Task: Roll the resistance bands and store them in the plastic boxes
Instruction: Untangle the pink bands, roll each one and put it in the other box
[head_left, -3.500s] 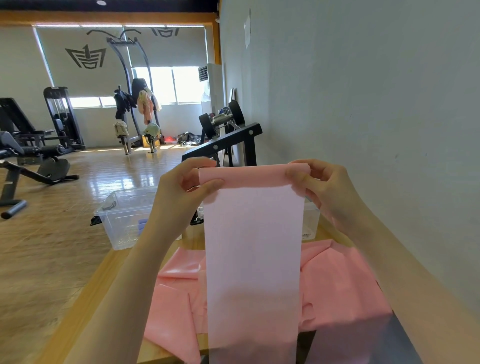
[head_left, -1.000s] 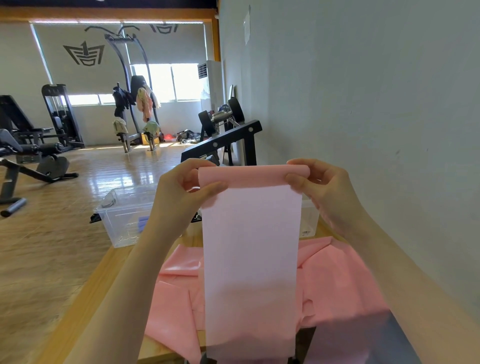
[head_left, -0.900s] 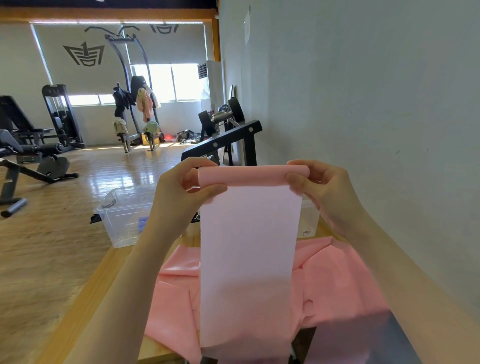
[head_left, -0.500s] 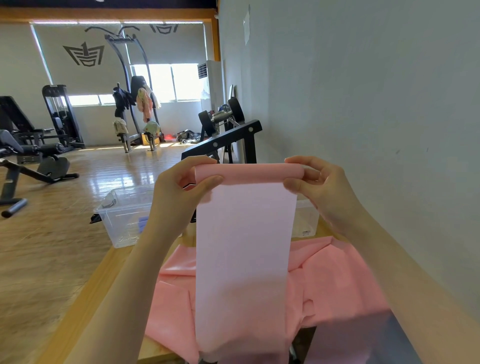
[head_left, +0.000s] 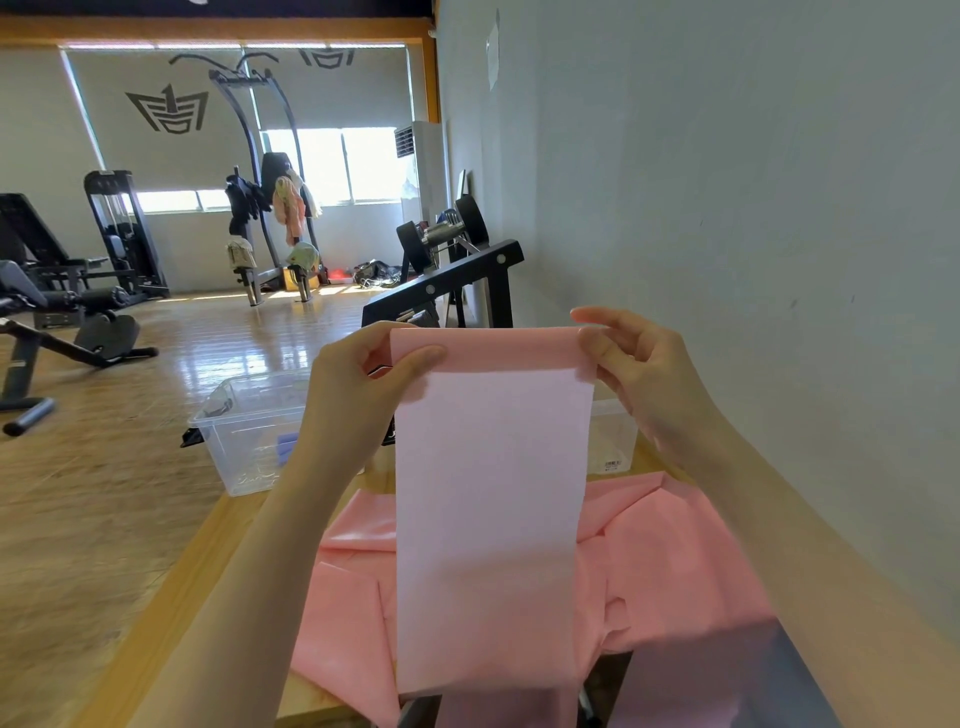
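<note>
Gym floor behind, wooden bench (head_left: 156, 613) below. Left hand (head_left: 358, 395) and right hand (head_left: 644, 374) are pinching the rolled top edge of the pink band (head_left: 488, 493) at 12 o'clock; its tail is hanging to 6. Thin, limp, light, probably slick: grip both roll ends. Clear box (head_left: 244, 441) sitting at 10 o'clock.

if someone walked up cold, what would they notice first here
The pale pink band hanging down the middle, its top edge rolled and pinched between the left hand and the right hand, held up in front of the camera. Under it, more pink band material lies crumpled on the wooden table, and a clear plastic box sits at the table's far left end.
</note>
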